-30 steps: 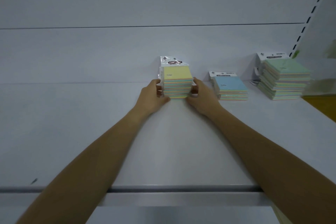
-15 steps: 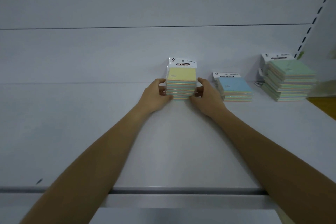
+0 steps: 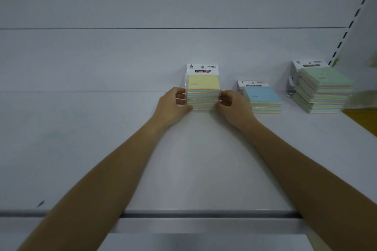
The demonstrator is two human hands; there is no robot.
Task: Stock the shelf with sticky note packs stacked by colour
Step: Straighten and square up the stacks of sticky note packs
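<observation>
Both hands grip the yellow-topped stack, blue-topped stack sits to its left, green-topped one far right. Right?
Not quite. The head view shows the blue-topped stack to the right of the yellow-topped stack, between it and the green-topped stack. The left hand and right hand do grip the yellow-topped stack, one on each side.

On the white shelf [image 3: 193, 159], the yellow-topped stack [image 3: 203, 96] of sticky note packs stands by the back panel [image 3: 122, 57]. The left hand [image 3: 172, 105] grips its left side and the right hand [image 3: 233, 106] its right, fingers curled. To its right sits a lower blue-topped stack [image 3: 263, 100]; further right is a taller green-topped stack [image 3: 324, 91], seemingly a little askew.
</observation>
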